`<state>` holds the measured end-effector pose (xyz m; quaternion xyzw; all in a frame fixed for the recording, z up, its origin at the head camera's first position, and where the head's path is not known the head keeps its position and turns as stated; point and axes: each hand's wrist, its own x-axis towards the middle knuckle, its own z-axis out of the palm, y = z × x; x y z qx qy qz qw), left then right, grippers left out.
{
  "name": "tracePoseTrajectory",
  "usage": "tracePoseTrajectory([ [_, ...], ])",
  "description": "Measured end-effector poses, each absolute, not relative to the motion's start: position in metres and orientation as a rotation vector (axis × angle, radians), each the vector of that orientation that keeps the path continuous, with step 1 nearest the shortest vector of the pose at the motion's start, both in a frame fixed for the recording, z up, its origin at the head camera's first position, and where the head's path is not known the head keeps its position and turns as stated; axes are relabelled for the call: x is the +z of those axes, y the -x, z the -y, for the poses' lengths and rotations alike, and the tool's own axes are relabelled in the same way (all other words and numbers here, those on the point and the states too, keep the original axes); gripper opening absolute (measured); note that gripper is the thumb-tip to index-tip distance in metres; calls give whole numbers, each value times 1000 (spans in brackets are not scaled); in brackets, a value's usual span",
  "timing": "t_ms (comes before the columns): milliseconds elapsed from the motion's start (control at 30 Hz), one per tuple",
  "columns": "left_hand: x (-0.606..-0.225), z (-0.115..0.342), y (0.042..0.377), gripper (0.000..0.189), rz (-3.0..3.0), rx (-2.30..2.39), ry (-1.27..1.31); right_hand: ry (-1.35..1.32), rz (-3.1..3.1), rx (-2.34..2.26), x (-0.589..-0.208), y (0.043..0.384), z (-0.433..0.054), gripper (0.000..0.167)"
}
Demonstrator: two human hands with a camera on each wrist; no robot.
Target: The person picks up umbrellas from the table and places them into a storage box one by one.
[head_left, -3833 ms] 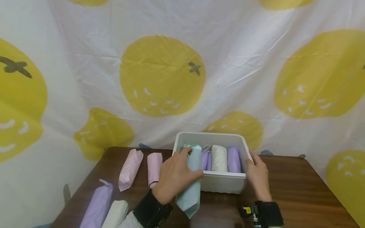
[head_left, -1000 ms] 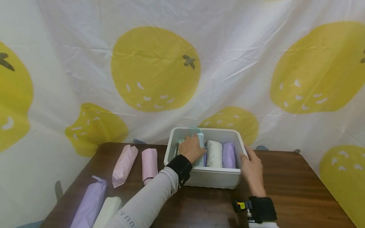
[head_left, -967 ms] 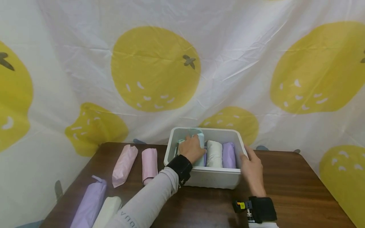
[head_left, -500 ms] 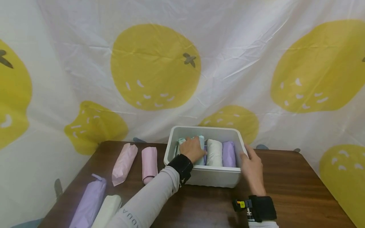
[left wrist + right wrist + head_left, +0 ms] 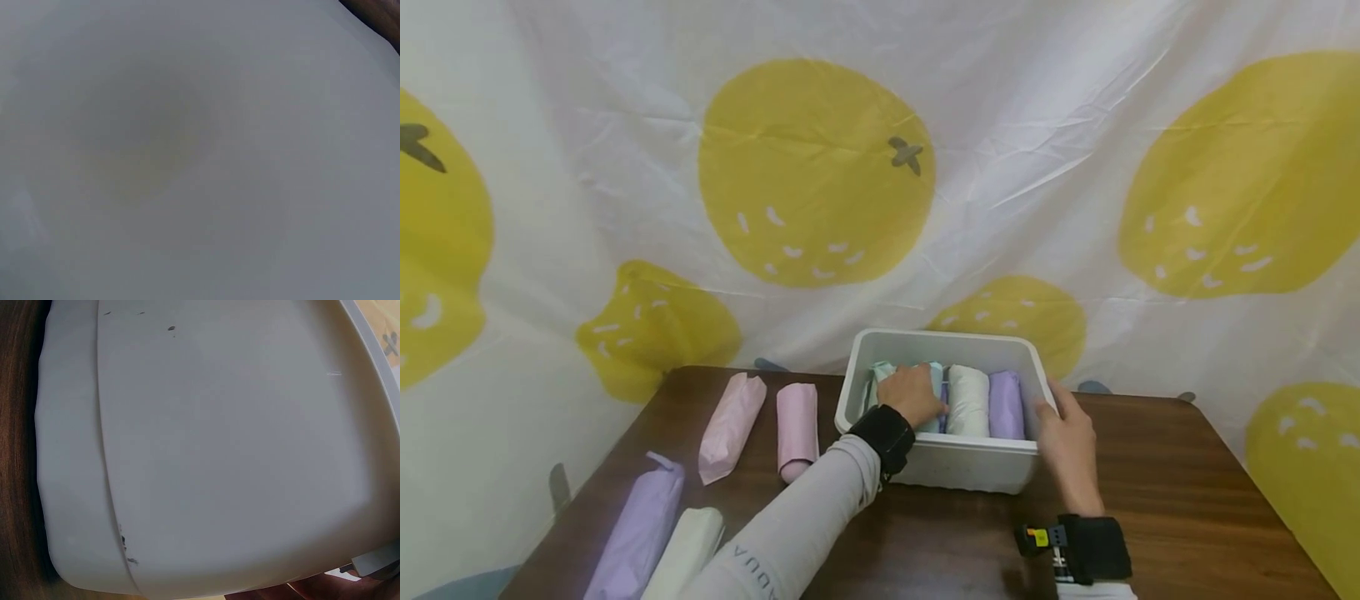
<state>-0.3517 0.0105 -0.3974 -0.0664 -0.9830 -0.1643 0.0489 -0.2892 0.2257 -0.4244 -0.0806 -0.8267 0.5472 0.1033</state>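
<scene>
A white plastic bin (image 5: pixel 962 462) stands on the table, holding folded umbrellas in a row. My left hand (image 5: pixel 913 396) reaches inside on the left and grips a light teal folded umbrella (image 5: pixel 936 375), which it partly covers. Another pale green one (image 5: pixel 882 368) shows left of the fingers. Right of the hand lie a cream folded umbrella (image 5: pixel 968 402) and a purple one (image 5: pixel 1006 406), with a purple strip beside the cream one. My right hand (image 5: pixel 1067 437) holds the bin's right rim. The left wrist view is filled by a blurred pale surface; the right wrist view shows the bin's wall (image 5: pixel 231 444).
Left of the bin lie two pink folded umbrellas, one crinkled (image 5: pixel 732 429) and one rolled (image 5: pixel 797 429). Nearer, a purple folded umbrella (image 5: pixel 636 529) with a strap lies beside a white one (image 5: pixel 685 550). A lemon-print curtain (image 5: pixel 1000 192) hangs behind the table (image 5: pixel 1180 492).
My left hand has carried the teal umbrella from the bin's front edge into its left part and lowered it. The right hand has stayed on the rim.
</scene>
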Motion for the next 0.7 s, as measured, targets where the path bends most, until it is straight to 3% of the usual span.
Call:
tracePoseTrajectory([
  [700, -396, -10, 352, 38, 3040, -413, 229, 229, 2456, 1608, -423, 290, -225, 56],
])
